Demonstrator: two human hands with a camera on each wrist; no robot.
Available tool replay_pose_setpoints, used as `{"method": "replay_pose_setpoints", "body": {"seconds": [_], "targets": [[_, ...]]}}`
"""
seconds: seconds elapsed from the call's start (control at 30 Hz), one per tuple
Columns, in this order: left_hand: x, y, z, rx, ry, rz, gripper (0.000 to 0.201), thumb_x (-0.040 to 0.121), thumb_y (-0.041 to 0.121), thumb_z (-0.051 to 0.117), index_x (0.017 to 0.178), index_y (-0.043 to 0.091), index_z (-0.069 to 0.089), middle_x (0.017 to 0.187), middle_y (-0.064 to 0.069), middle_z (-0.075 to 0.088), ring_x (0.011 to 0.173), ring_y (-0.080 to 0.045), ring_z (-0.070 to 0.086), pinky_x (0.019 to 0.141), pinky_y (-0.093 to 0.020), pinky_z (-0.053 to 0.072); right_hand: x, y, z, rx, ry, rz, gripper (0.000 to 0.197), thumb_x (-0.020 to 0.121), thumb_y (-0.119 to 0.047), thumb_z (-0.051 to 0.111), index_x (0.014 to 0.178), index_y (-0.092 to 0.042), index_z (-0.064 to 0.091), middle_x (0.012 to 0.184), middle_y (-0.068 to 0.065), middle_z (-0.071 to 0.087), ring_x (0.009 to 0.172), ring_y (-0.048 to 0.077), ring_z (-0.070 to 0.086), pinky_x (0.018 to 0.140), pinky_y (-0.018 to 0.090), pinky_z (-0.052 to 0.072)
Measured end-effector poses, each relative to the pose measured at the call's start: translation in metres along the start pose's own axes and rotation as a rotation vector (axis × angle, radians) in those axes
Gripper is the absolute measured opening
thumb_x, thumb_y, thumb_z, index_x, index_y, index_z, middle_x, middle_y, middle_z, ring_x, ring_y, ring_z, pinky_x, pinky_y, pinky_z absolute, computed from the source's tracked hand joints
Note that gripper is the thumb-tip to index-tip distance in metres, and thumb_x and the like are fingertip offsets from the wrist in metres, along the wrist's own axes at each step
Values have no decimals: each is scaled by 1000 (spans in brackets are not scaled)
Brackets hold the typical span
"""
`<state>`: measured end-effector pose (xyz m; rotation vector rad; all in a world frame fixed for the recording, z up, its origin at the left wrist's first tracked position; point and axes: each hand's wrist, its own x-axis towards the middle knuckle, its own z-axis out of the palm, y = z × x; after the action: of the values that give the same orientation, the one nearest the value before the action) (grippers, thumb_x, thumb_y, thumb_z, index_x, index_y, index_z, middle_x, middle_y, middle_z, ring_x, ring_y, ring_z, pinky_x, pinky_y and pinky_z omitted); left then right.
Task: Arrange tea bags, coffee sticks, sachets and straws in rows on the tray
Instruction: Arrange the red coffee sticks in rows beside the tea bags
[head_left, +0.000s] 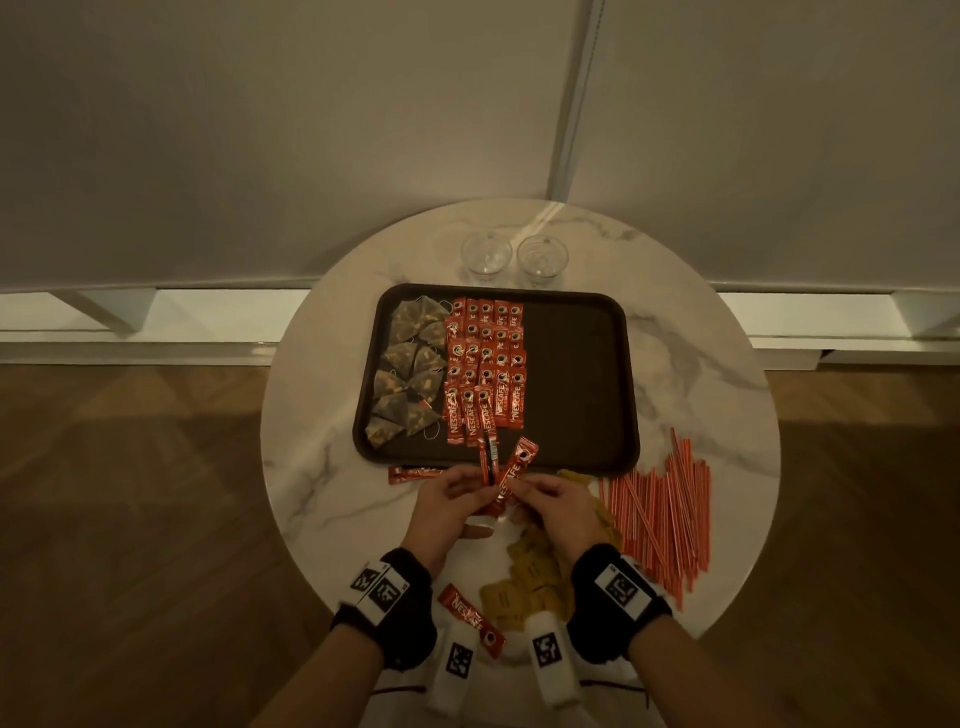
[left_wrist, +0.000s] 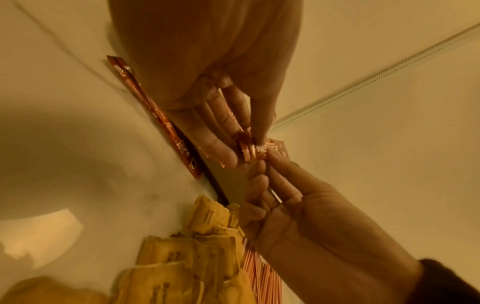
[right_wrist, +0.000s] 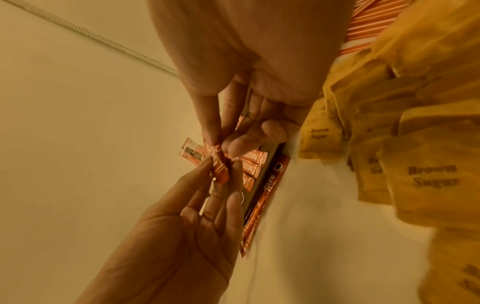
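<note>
A round marble table (head_left: 332, 395) carries a dark tray (head_left: 576, 374); on the tray's left part lie tea bags (head_left: 408, 374) and, beside them, rows of red coffee sticks (head_left: 485, 358); right of the tray lie striped straws (head_left: 657, 519); near the tray's front edge sit brown sugar sachets (head_left: 524, 577); just before that edge both hands meet, fingers curled; the left hand (head_left: 449, 506) pinches two coffee sticks (head_left: 511, 478); the right hand (head_left: 556, 506) pinches the same pair.
</note>
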<state>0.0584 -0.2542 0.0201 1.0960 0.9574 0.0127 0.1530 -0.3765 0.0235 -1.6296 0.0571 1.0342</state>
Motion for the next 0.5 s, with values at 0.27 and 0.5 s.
{"method": "replay_pose_setpoints", "body": {"seconds": [0.27, 0.5], "targets": [[23, 2, -24, 61, 137, 45, 17, 88, -4, 61, 90, 8, 73, 99, 4, 72, 94, -8, 65, 78, -20, 50, 53, -18, -26, -137, 112, 38, 6, 87, -14, 70, 88, -8, 72, 85, 13, 74, 57, 14, 63, 56, 23, 53], [38, 20, -39, 41, 116, 36, 18, 93, 2, 56, 98, 10, 72, 88, -10, 76, 71, -19, 73, 61, -25, 55, 105, -38, -16, -468, 147, -8, 11, 82, -14, 76, 90, -9, 70, 84, 4, 72, 52, 10, 61, 53, 20, 50]]}}
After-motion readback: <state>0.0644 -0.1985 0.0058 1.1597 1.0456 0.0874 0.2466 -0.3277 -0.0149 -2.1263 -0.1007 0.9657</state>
